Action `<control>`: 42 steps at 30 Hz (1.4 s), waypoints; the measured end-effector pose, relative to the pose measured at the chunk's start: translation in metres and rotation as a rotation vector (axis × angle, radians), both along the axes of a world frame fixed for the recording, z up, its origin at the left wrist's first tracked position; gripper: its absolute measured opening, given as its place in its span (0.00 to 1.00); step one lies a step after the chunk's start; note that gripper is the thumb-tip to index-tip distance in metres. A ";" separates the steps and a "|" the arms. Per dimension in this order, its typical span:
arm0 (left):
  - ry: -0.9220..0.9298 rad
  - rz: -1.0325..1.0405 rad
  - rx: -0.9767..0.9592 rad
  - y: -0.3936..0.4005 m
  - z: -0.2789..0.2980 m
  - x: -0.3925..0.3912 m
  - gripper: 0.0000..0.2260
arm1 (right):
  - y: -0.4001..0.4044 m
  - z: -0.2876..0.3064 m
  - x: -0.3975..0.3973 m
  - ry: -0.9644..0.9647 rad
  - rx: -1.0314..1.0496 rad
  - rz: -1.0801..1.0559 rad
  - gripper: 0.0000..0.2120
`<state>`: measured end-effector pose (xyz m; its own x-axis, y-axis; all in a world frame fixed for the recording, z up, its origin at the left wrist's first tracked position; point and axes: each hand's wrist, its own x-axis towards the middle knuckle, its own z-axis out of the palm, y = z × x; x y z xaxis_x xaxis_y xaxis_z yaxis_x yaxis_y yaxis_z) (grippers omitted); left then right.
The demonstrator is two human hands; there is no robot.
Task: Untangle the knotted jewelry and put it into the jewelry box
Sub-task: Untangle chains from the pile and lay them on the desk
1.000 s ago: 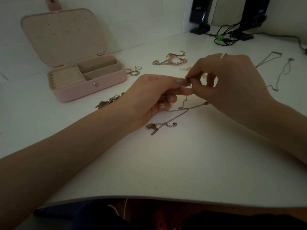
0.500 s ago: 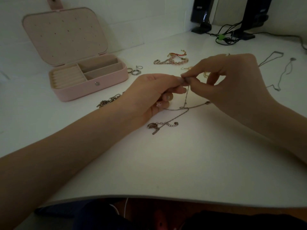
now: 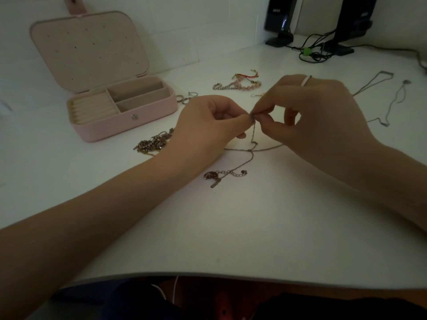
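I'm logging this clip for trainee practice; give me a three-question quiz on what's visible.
1. True or false: the jewelry box is closed.
2. What are the left hand and right hand pinching? A) ring B) thin chain necklace C) beaded bracelet
3. What lies between the box and the left forearm?

Key: 1. False, lid up. 2. B. 3. A tangled chain pile on the table.

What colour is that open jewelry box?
The jewelry box is pale pink, with a beige lining; the head view shows it.
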<state>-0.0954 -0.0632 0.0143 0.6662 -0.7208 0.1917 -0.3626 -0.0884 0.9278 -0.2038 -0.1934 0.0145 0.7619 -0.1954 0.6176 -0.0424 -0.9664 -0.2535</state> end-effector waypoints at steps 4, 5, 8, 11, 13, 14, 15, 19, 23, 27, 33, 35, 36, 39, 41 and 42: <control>-0.062 -0.006 0.000 0.000 -0.001 -0.002 0.03 | 0.002 0.000 0.001 0.004 -0.039 0.003 0.07; -0.068 -0.006 0.001 0.000 -0.001 -0.002 0.03 | 0.002 0.000 0.001 0.005 -0.045 0.004 0.07; -0.086 -0.014 0.008 0.001 -0.001 -0.003 0.03 | 0.003 -0.002 0.001 0.003 -0.041 0.021 0.06; -0.097 -0.015 0.015 0.000 -0.002 -0.003 0.03 | 0.003 -0.002 0.002 -0.002 -0.027 0.036 0.06; -0.099 -0.019 0.027 0.000 -0.002 -0.002 0.03 | 0.003 -0.002 0.002 -0.008 -0.026 0.043 0.05; -0.095 -0.021 0.031 0.000 -0.003 -0.002 0.03 | 0.003 -0.002 0.002 -0.012 -0.024 0.047 0.04; -0.089 -0.023 0.033 0.000 -0.003 -0.001 0.04 | 0.003 -0.002 0.002 -0.016 -0.021 0.049 0.04; -0.033 -0.026 0.030 0.000 -0.001 -0.002 0.05 | 0.004 -0.002 0.002 -0.022 -0.019 0.043 0.04; 0.034 0.008 0.021 0.000 -0.002 0.000 0.03 | 0.003 -0.003 0.001 -0.013 -0.063 0.019 0.04; 0.108 -0.016 -0.021 0.000 0.001 0.001 0.04 | 0.002 -0.003 0.001 -0.024 -0.115 0.010 0.04; 0.293 -0.123 -0.059 -0.001 0.002 0.002 0.07 | 0.000 -0.004 0.000 -0.051 -0.179 0.014 0.05; 0.328 -0.129 -0.058 -0.001 0.001 0.004 0.06 | 0.001 -0.004 0.001 -0.057 -0.206 0.007 0.04; 0.343 -0.133 -0.058 -0.001 0.000 0.006 0.05 | 0.001 -0.005 0.001 -0.060 -0.221 0.005 0.04; 0.351 -0.149 -0.059 -0.002 -0.002 0.006 0.05 | 0.000 -0.004 0.001 -0.061 -0.248 0.002 0.03; 0.339 -0.150 -0.055 -0.001 -0.002 0.006 0.06 | 0.000 -0.004 0.001 -0.059 -0.252 0.002 0.03; 0.334 -0.146 -0.054 -0.001 -0.002 0.006 0.07 | 0.001 -0.004 0.001 -0.060 -0.250 0.003 0.03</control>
<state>-0.0889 -0.0645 0.0122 0.5893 -0.8077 0.0209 -0.0439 -0.0062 0.9990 -0.2029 -0.1928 0.0103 0.7225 -0.0289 0.6908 -0.0318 -0.9995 -0.0085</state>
